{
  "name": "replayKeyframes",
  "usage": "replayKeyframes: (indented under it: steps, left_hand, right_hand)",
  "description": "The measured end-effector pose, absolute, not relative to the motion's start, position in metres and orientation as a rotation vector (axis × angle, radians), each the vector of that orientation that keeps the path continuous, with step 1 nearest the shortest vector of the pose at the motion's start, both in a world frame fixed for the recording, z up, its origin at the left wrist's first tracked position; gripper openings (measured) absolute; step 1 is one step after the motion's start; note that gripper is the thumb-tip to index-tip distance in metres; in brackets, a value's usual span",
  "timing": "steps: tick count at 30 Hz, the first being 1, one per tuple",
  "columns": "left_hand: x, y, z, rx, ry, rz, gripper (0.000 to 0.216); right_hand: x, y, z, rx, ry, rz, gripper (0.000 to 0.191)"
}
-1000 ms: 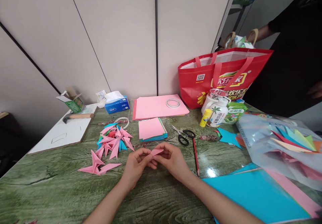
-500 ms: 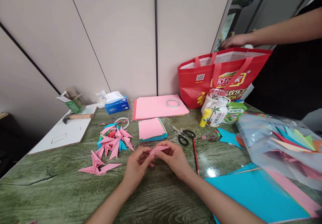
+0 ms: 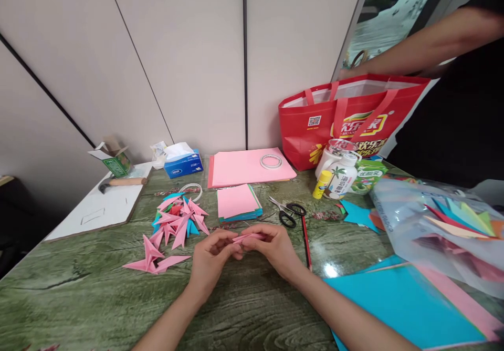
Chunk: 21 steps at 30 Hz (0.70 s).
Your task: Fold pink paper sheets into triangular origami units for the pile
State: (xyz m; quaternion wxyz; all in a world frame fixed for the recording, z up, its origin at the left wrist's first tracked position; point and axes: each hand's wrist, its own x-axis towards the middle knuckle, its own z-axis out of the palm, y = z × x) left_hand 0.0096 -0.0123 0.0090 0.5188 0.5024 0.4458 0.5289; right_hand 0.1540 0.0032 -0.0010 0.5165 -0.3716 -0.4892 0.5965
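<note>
Here, left hand (image 3: 210,259) and right hand (image 3: 273,248), fingers gripping folded pink paper (image 3: 248,237), nearside of square stack (image 3: 238,201), scissors (image 3: 284,208) right of stack

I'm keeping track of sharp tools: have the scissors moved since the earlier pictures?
No. The scissors lie in the same spot on the table, just right of the stack of small paper squares.

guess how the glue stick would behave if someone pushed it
The glue stick stands upright and narrow, so it would probably tip if pushed near its top. Its round body may then roll, though the bottle beside it could block one way.
</note>
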Motion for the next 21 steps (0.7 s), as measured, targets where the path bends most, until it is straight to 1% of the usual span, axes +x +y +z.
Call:
replayKeyframes:
  steps: [8, 15, 21]
  left_hand:
    - [0.0026, -0.0090, 0.0060, 1.233, 1.000, 1.233, 0.010]
    - [0.0040, -0.0091, 0.0100, 1.310, 1.070, 1.156, 0.010]
    - [0.0061, -0.0134, 0.0144, 1.384, 1.092, 1.166, 0.009]
  right_hand:
    - [0.1557, 0.0035, 0.0006, -0.834, -1.143, 1.478, 0.012]
    - [0.1587, 0.0065, -0.0020, -0.882, -1.225, 1.430, 0.016]
    - [0.1570, 0.0049, -0.0004, -0.918, -1.263, 1.394, 0.018]
